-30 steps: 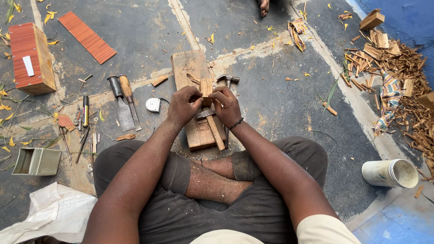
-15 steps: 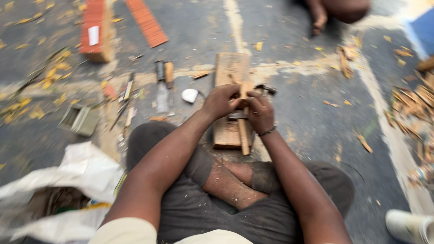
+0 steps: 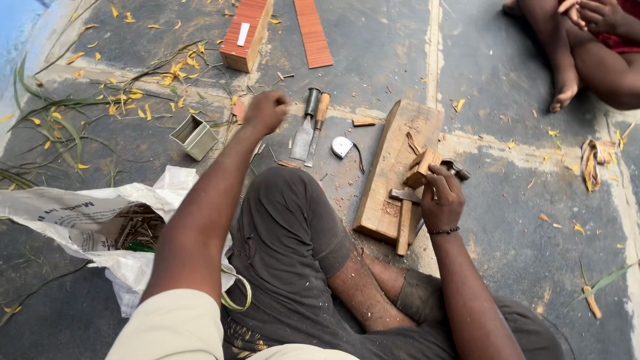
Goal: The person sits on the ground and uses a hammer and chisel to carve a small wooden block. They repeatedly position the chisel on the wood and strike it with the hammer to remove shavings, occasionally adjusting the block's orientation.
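Since the earlier frame, the left hand (image 3: 265, 111) has left the wood block and reached out to the far left, while the right hand (image 3: 441, 198) has stayed at the block. The left hand now hovers as a loosely closed fist over the ground, just left of 2 chisels (image 3: 311, 127) that lie side by side with handles pointing far and blades near; whether it grips anything cannot be told. Left of it sits a small open metal box (image 3: 194, 137), and nearer on the left a white sack (image 3: 73, 217) lies open with sticks inside. Far left of centre are a red block (image 3: 247, 33) and a flat red strip (image 3: 313, 32).

To the right, a pale wooden plank (image 3: 395, 170) lies with its long axis running from near to far, leaning slightly right at the far end. On it, the right hand is closed around a small wood block (image 3: 422, 168), light tan with rough cut faces, tilted toward the far right. A hammer (image 3: 407, 215) rests beside the hand, its wooden handle pointing near. Another person's bare foot (image 3: 563, 97) shows at far right.
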